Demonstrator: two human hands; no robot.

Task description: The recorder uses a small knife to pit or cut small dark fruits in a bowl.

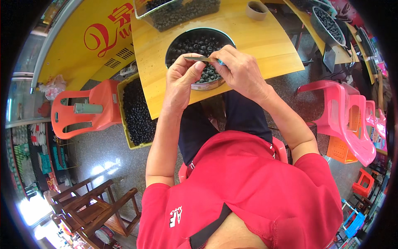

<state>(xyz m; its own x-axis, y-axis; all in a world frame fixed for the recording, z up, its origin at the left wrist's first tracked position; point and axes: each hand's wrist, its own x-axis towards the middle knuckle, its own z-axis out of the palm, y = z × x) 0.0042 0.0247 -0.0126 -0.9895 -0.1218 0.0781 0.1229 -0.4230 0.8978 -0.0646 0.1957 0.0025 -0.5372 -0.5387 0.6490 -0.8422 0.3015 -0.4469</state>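
In my right hand (242,70) is a small knife (199,59) with a narrow blade and a bit of turquoise at its handle. The blade points left across my left hand (184,74). My left thumb and fingers are closed together under the blade, and what they pinch is hidden. Both hands are over the near rim of a round metal pan (203,86). Many small, dark, round, shiny pieces (199,43) lie in it; I cannot tell their kind for certain. The pan stands near the front edge of a wooden table (265,50).
A clear plastic box (186,18) of dark pieces and a tape roll (256,10) are farther back. Left of my legs stands a yellow crate (132,146) of similar pieces, beside an orange chair (105,103). Pink chairs (338,108) stand right; a wooden chair (99,207) is lower left.
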